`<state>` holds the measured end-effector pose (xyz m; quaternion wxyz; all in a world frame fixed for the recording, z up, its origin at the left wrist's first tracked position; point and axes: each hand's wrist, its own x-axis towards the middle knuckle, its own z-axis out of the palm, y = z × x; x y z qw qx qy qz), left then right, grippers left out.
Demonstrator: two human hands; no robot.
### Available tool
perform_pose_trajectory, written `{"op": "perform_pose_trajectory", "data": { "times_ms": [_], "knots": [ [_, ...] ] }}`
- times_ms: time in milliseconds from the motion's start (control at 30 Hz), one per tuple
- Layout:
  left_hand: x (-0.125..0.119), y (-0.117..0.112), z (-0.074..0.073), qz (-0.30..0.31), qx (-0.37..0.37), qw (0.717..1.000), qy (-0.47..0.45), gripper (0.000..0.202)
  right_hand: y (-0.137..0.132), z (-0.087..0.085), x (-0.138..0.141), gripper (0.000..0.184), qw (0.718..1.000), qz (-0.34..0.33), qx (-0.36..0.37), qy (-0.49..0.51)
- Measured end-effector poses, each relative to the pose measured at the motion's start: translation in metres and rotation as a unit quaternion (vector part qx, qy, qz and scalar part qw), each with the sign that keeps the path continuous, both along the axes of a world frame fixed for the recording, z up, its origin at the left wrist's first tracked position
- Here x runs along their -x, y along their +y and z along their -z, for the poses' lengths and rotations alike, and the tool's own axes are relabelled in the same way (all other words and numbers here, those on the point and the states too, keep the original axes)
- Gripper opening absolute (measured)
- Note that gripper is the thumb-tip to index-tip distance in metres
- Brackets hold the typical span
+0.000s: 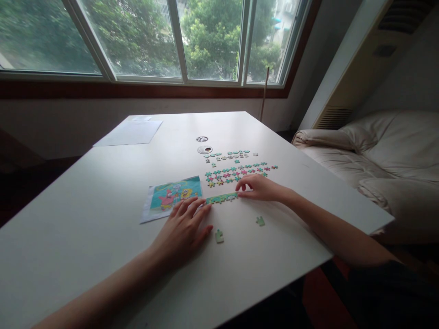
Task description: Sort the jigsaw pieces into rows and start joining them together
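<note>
A short strip of joined jigsaw puzzle pieces (222, 198), green with a toothed lower edge, lies on the white table. My left hand (187, 224) rests palm down with its fingers spread; the fingertips reach the strip's left end and the lower edge of a cartoon picture sheet (176, 192). At the strip's right end, my right hand (260, 187) has thumb and fingers bent together on a puzzle piece, mostly hidden by the fingertips. Nearer to me lie two loose green puzzle pieces, one piece (219, 236) beside my left thumb and another piece (260, 221) below my right hand.
Several rows of loose puzzle pieces (236, 173) lie beyond the strip. Two round inserts (205, 150) sit in the white table (103, 192) behind them. White paper (128, 132) lies at the far left. A cream sofa (394, 151) stands right of the table, and a window (147, 41) is ahead.
</note>
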<state>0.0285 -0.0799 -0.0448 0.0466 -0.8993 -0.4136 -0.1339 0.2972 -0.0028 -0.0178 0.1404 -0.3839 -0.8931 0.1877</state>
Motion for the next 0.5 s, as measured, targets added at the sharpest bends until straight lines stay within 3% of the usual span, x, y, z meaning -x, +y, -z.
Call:
{"op": "perform_pose_trajectory", "data": {
  "times_ms": [233,500],
  "knots": [
    [0.000,0.000,0.000,0.000,0.009,1.000,-0.003,0.040,0.010,-0.014,-0.027,0.032,0.997,-0.019,0.056,-0.043],
    [-0.001,-0.001,-0.003,0.014,0.016,1.000,-0.006,0.039,0.015,-0.007,-0.029,0.028,0.994,-0.004,0.102,-0.040]
  ]
}}
